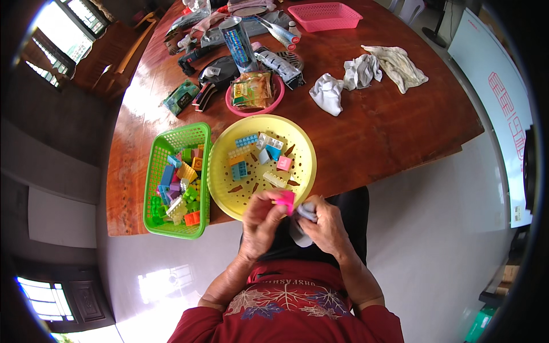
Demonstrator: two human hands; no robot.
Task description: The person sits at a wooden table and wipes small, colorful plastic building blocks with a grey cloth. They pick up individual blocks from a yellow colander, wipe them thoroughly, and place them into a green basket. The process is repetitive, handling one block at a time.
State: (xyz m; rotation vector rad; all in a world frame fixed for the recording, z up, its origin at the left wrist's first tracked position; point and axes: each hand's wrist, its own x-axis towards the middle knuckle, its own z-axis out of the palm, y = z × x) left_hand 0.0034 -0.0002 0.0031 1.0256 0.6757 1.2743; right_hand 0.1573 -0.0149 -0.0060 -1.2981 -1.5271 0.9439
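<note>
My left hand [261, 220] pinches a pink toy brick [285, 200] just over the near rim of a round yellow perforated tray [303, 150]. My right hand [326, 223] grips a pale grey cloth [302, 226] pressed against that brick. Several loose bricks in blue, white, yellow and pink lie in the yellow tray. To its left stands a green plastic basket [171, 140] filled with several mixed-colour bricks.
Farther back on the brown wooden table [389, 120] are a pink bowl with snack packets [253, 91], a printed cylindrical can [239, 41], a pink basket [325, 15] and crumpled white cloths [366, 71]. A wooden chair [134, 48] stands at the far left.
</note>
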